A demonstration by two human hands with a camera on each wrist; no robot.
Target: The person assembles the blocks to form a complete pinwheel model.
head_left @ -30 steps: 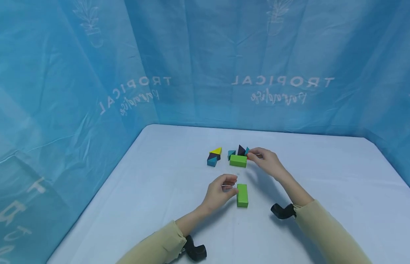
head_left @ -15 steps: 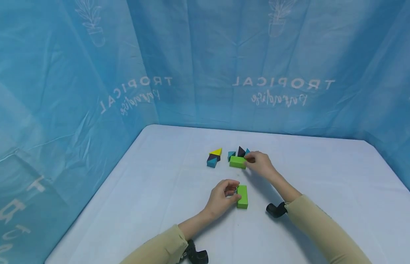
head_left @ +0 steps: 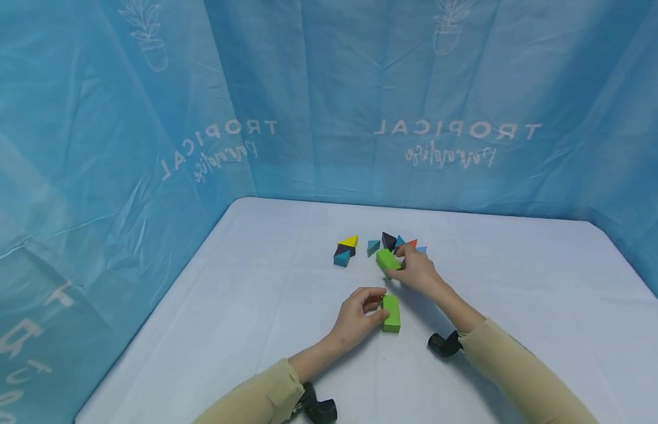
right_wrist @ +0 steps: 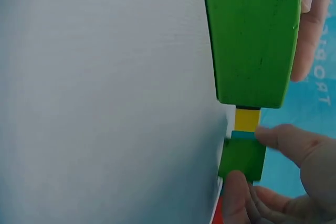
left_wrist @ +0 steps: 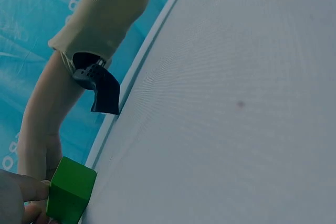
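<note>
In the head view my right hand (head_left: 419, 271) pinches a green rectangular block (head_left: 386, 259) between thumb and fingers, and the block sits at a slant. The right wrist view shows that green block (right_wrist: 241, 160) end-on between the fingertips. Nearer to me, a second green block (head_left: 391, 313) lies lengthwise on the white table (head_left: 244, 294). My left hand (head_left: 355, 315) rests at its left side, the thumb at the edge and the other fingertips by its far corner. In the left wrist view, the thumb meets a green block (left_wrist: 71, 190).
Behind the right hand lie small triangular blocks: teal (head_left: 373, 247), dark (head_left: 389, 240), red (head_left: 412, 242) and light blue (head_left: 422, 249). To their left sit a yellow triangle (head_left: 349, 241), a dark piece (head_left: 346, 250) and a blue piece (head_left: 341, 259). Blue curtains (head_left: 318, 118) surround the table.
My right hand has moved from beside the far green block to pinch and turn it, uncovering red and light blue pieces. My left hand has come closer to the near green block.
</note>
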